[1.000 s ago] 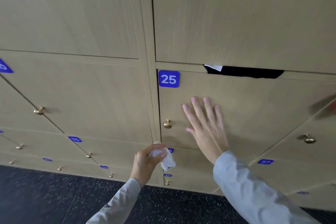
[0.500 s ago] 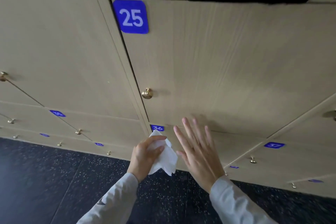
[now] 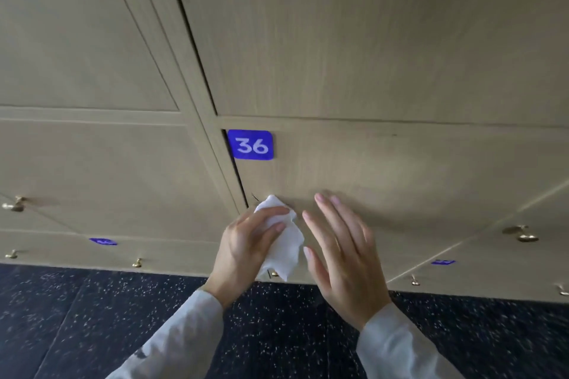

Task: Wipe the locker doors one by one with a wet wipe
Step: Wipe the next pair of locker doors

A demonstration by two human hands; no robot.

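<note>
Fingers (image 3: 271, 214) of the left hand (image 3: 246, 243), lower centre of frame: curled round a crumpled white wipe (image 3: 283, 243), thumb on top; wipe bunched into a pad, its upper corner at or touching the lower left of door 36 (image 3: 400, 181), likely so a wet face can be pressed flat for the stroke.

Right hand (image 3: 345, 258), just right of the wipe: fingers straight and spread, holding nothing. Whether the fingertips touch the door cannot be told; judged to be steadying the panel or about to take the wipe.

Door 36, centre of frame: shut, marked by a blue plate (image 3: 250, 144) at its upper left corner. Judged the door now in hand; wiping not visibly begun.

Count, as visible:
- hands, two; grey sleeves (image 3: 184, 332), two
- wipe, one
- readable number plates, one; blurred blue plates, two, at lower left (image 3: 103, 241) and lower right (image 3: 442, 262)
- brass knobs (image 3: 522, 233), seven or so clear at the left and right edges; one more partly hidden behind the wipe
- large doors above 36, at least two, upper half of frame

Floor (image 3: 92, 317), bottom of frame: dark, white-speckled.
</note>
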